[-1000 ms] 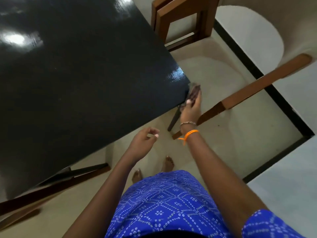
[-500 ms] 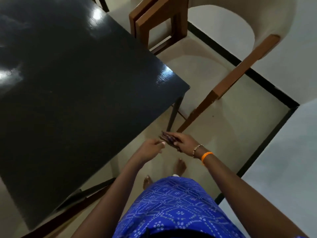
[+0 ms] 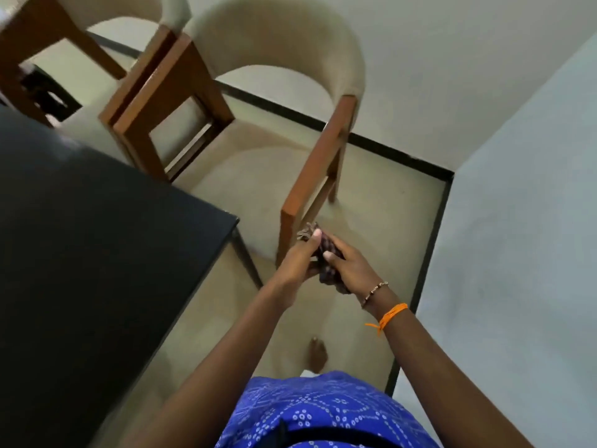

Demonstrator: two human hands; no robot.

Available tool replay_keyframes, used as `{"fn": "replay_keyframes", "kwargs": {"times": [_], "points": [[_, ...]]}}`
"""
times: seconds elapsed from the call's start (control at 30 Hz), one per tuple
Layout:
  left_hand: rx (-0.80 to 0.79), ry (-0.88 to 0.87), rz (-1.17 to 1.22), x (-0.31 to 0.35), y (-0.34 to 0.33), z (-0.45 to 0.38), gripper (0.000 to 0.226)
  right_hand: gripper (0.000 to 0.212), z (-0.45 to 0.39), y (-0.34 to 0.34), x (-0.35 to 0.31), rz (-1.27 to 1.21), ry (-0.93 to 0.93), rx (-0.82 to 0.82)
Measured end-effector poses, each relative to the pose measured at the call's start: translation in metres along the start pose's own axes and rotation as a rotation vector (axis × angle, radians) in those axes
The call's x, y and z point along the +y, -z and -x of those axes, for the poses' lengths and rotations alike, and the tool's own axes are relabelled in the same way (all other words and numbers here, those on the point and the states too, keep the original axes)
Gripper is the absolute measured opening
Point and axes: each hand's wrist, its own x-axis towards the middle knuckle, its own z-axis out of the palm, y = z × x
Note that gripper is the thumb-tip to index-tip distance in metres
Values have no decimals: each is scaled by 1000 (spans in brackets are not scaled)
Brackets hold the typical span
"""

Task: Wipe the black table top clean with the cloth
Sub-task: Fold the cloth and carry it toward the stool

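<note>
Both hands hold bunched cloth [image 3: 326, 253] off the counter [image 3: 97, 253]: left hand [image 3: 298, 260] and right hand [image 3: 350, 270] grip it; long axis runs away from the body.

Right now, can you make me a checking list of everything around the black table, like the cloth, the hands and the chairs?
Surface: glossy black table top, bare where visible; its corner points toward the hands.
Job's things: dark checked cloth, bunched up, held in the air beyond the table corner, not touching the table.
Clutter: nothing seen on the table.
Grippers: left hand and right hand both grip the cloth; the right wrist wears an orange thread band and a thin bead bracelet.
Cables: nothing seen.
Surroundings: cream cushioned chair with brown wooden legs stands behind the hands, a second like it further left; beige floor with a black border strip; pale wall on the right.
</note>
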Motion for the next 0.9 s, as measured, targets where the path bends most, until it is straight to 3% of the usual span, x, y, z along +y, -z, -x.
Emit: {"fn": "replay_keyframes", "kwargs": {"times": [0.27, 0.5, 0.63, 0.77, 0.9], "points": [[14, -67, -30, 52, -80, -76, 36, 44, -30, 95, -21, -270, 54, 52], [78, -31, 40, 100, -131, -179, 41, 39, -117, 187, -34, -404, 88, 179], [111, 64, 187, 147, -156, -255, 48, 34, -193, 241, -52, -429, -37, 306], [76, 75, 200, 207, -185, -325, 36, 31, -266, 288, -81, -468, -303, 233], [56, 44, 186, 263, -204, -387, 23, 33, -334, 336, -121, -773, -293, 188]]}}
